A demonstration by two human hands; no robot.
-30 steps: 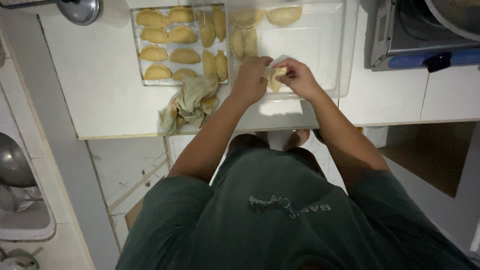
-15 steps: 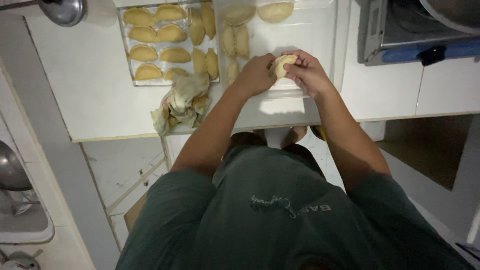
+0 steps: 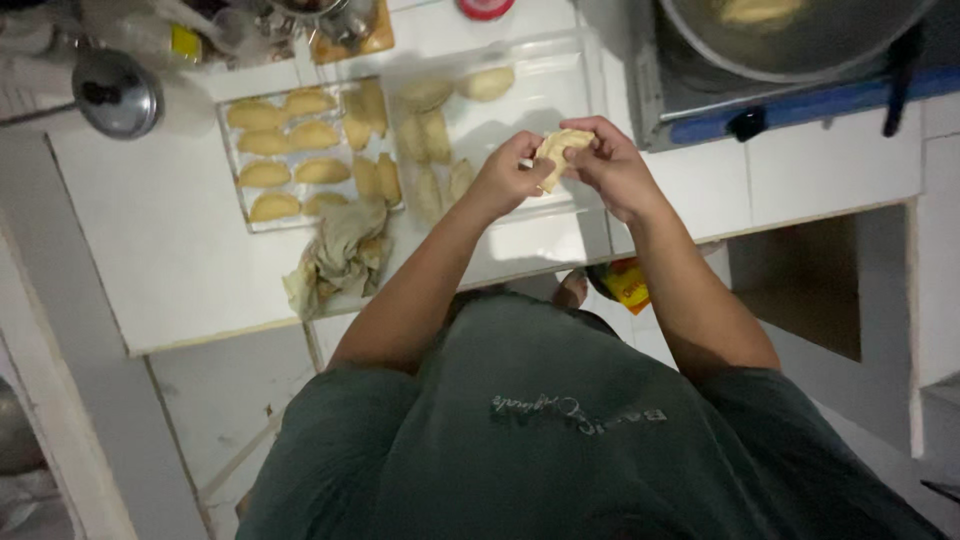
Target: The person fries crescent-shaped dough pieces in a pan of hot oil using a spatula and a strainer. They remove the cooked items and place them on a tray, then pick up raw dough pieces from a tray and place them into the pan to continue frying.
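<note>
Countertop (image 3: 150, 250) of white tile, lit dimly, runs across the upper part of the head view; we note a bare stretch at its left. Both hands are raised just above it, meeting over a clear tray (image 3: 560, 90). The left hand (image 3: 505, 178) and the right hand (image 3: 612, 165) together pinch a folded dough pastry (image 3: 558, 150), fingers closed on its edge; it is held in the air between them, not resting on any surface. In the clear tray lie several shaped pastries (image 3: 425, 130). Just beside it, to the left, a second tray (image 3: 235, 165) holds further pastries in rows. A crumpled cloth (image 3: 340, 255) lies on the counter touching that tray's near edge. A metal ladle (image 3: 118, 95) sits at the far left. To the right stands a stove (image 3: 790, 100) bearing a large metal pan (image 3: 800, 30). Pale floor tile (image 3: 215, 400) shows below the counter.
</note>
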